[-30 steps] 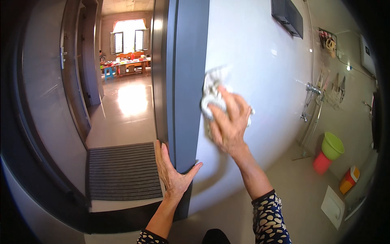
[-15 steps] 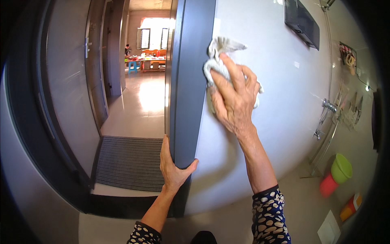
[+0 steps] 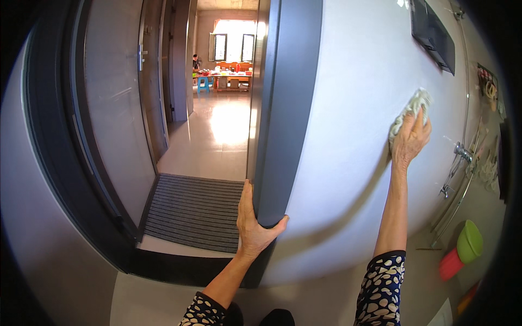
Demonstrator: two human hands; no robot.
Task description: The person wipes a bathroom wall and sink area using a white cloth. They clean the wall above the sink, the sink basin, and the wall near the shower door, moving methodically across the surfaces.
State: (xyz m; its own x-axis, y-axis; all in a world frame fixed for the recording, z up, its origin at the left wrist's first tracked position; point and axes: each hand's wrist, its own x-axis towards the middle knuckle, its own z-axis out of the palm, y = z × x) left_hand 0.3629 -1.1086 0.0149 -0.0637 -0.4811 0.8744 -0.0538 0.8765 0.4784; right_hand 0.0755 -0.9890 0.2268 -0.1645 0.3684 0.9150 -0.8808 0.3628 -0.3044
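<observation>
My right hand (image 3: pixel 410 142) presses a crumpled whitish cloth (image 3: pixel 420 100) against the glossy white wall (image 3: pixel 348 141), with the arm stretched far to the right. Some of the fingers are hidden by the cloth. Lower down, my left hand (image 3: pixel 258 232) clasps the edge of the grey door frame (image 3: pixel 293 92): the thumb lies on the wall side, the fingers on the doorway side.
A ribbed grey mat (image 3: pixel 196 212) lies in the doorway beyond a dark sill (image 3: pixel 190 264). On the right wall are a dark box (image 3: pixel 434 35) and a shower valve (image 3: pixel 463 152). A green basin (image 3: pixel 470 242) and a red bucket (image 3: pixel 451 265) stand at lower right.
My right hand has swept the cloth from beside the door frame to the right across the wall. The left hand keeps its hold on the frame. The view has shifted a little to the left.
</observation>
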